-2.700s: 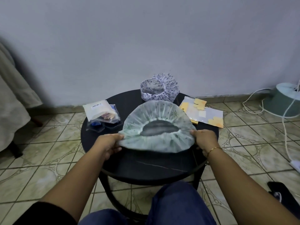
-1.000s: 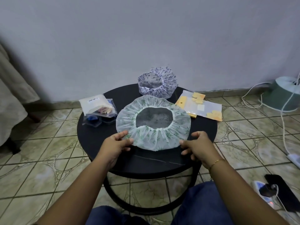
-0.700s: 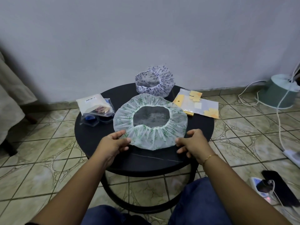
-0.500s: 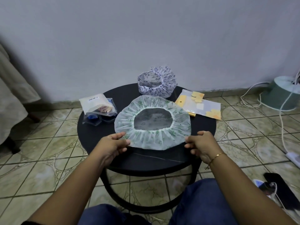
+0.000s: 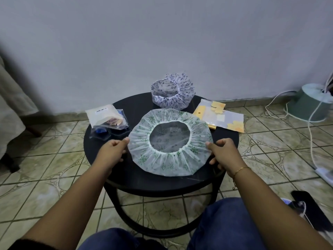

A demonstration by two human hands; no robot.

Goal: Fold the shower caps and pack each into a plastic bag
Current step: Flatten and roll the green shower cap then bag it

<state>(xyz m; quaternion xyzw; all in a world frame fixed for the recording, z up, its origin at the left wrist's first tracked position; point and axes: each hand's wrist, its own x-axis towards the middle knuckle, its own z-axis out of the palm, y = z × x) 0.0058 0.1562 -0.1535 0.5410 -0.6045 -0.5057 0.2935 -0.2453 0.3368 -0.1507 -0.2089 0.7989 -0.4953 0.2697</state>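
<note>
a round shower cap (image 5: 170, 143) with a green leaf print lies spread on a small round black table (image 5: 144, 181), opening upward, its gathered elastic rim ringing a see-through middle. it sits at the centre of the table, its near edge close to the table's front rim.

the left hand (image 5: 111, 150) pinches the cap's left edge between thumb and curled fingers. the right hand (image 5: 222, 152) grasps the right edge the same way, a thin gold bracelet (image 5: 239, 170) on its wrist. both hands hold the cap at opposite sides, roughly level with each other.

the step in hand looks like the first fold. to do it well, the grips should stay opposite each other so the cap halves evenly; bring one side over to meet the other, line up the elastic rims, then press out trapped air so the thin plastic lies flat and does not spring open.

behind it, at the table's far edge, a second shower cap (image 5: 173, 93) with a purple print stands bunched like a bowl. to the right, flat plastic bags (image 5: 221, 118) with yellow flower shapes lie partly over the table's edge. to the left sits a pile of packed bags (image 5: 106, 120), a white one on top. on the tiled floor at right are a green fan base (image 5: 310, 101) and white cables (image 5: 313, 141).
</note>
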